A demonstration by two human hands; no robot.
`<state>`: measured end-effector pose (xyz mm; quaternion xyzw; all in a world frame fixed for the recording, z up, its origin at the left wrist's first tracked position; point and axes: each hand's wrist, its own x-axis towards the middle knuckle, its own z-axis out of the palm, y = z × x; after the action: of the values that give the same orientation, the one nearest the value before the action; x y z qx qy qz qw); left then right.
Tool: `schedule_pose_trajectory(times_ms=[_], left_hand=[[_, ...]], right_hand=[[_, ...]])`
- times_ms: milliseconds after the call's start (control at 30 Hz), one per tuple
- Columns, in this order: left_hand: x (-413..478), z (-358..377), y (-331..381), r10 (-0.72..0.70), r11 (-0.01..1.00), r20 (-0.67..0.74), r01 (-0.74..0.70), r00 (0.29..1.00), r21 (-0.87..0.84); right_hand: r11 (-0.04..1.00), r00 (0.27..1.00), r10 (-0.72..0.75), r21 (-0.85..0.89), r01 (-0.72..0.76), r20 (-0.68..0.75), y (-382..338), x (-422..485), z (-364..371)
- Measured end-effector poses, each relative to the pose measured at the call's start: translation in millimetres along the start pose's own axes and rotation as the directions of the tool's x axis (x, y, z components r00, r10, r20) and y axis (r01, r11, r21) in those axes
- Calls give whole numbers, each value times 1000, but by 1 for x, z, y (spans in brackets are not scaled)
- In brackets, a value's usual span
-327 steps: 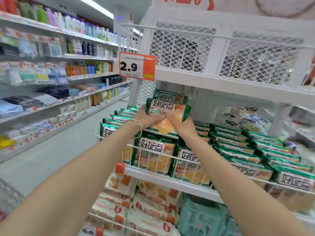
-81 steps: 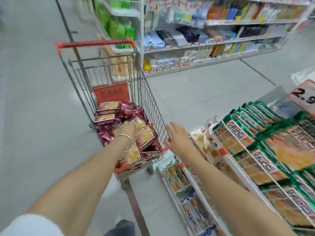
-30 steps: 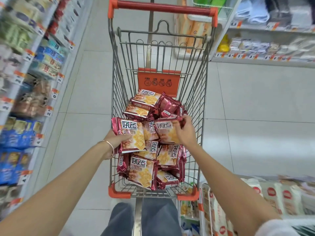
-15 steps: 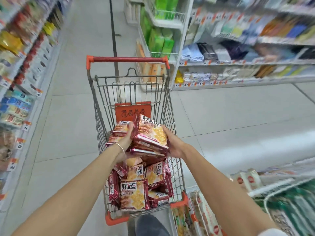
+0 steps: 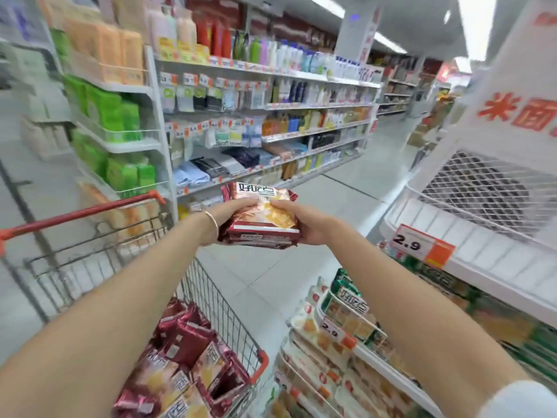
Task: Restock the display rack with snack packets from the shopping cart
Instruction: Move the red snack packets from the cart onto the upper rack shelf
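While left hand [image 5: 233,214], right hand [image 5: 307,226] clasp, packets [image 5: 262,234] between

A long white shelving unit [image 5: 313,131] runs along the far side of the grey tiled floor [image 5: 340,203]. At its left end, wire-fronted shelves carry green boxes [image 5: 114,113], with pale orange packs [image 5: 102,52] on the level above them. Along the top shelf stands a row of upright bottles [image 5: 271,54] in red, green, white and blue. Small price labels [image 5: 193,78] line the front edges of the shelves. Low down, near the left end, lie folded light blue cloths [image 5: 191,176] beside darker folded ones [image 5: 241,156]. A white pillar [image 5: 358,34] rises behind the unit's far end, under bright ceiling strip lights [image 5: 476,22].
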<state>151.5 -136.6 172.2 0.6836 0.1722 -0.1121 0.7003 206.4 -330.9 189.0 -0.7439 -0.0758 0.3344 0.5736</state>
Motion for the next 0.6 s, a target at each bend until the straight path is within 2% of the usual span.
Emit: schedule_pose_trajectory(times_ms=[133,267,433,533,600], left_hand=[[-9,82,88,139,980,135,-156,981,121],[-25,170,161,261,940,275,-308,925,145],[-19,278,208,350,880,386,-441,854,178],[2,332,206,427,785,387,-547,817,290],[22,360,195,426,719,447,-595,786,361]], right_hand=[[990,967,-126,29,135,-220,-46,-89,-73],[966,888,-213,46,253,-408,-76,-168,-139],[947,816,-236,62,314,-528,-74,-232,-226],[934,813,-229,115,339,-536,-50,-248,-280],[948,811,-214,83,306,-545,-28,-245,-314]])
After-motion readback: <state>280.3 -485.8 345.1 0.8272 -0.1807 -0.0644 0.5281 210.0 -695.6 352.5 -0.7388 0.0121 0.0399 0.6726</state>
